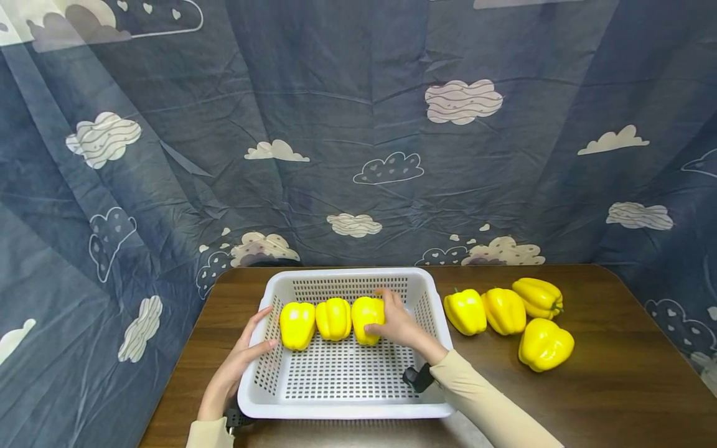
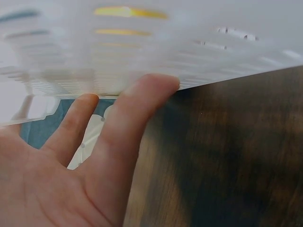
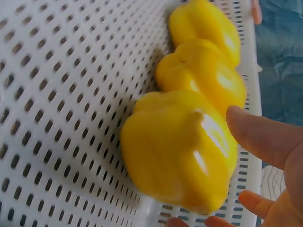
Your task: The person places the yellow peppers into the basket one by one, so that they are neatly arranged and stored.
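Observation:
My left hand [image 1: 236, 361] lies along the left side of the white plastic basket [image 1: 305, 410], with thumb and fingers spread. In the left wrist view, its thumb [image 2: 128, 125] and a finger are against the slotted wall. Inside the basket, three yellow bell peppers stand in a row: the left pepper [image 1: 297, 326], the middle pepper [image 1: 333, 319] and the right pepper [image 1: 364, 314]. My right hand [image 1: 399, 322] is over the right pepper, thumb and fingers loosely spread around it. In the right wrist view, the thumb tip overlaps that pepper [image 3: 175, 151], while a fingertip shows apart from it.
To the basket's right, several more yellow bell peppers [image 1: 544, 345] lie on the dark wooden table [image 1: 627, 386]. A blue cloth [image 1: 319, 112] with cloud prints hangs behind the table. A black wrist device [image 1: 418, 378] hangs under the right forearm, inside the basket's outline.

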Available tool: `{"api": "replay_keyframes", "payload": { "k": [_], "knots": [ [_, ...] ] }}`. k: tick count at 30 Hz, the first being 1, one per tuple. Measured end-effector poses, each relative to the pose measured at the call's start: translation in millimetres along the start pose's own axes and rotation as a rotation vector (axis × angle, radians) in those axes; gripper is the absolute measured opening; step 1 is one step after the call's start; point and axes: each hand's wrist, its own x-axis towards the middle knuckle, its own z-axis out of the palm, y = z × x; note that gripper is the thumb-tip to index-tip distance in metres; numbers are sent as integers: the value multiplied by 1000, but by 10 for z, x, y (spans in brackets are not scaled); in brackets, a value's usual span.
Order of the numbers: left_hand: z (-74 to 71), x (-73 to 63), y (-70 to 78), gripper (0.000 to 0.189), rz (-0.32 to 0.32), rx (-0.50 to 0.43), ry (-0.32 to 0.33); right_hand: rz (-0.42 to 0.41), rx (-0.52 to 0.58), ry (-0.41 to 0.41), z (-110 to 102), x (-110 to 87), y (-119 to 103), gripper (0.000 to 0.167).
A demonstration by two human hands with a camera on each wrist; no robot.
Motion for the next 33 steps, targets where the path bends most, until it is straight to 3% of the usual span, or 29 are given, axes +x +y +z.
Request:
{"api": "replay_keyframes", "payload": {
  "k": [17, 33],
  "knots": [
    [-21, -6, 5, 69, 18, -36, -34, -82, 117, 33, -230, -150, 5, 68],
    [-15, -13, -1, 68, 12, -28, -24, -64, 286, -26, -449, -324, 32, 67]
  ]
}}
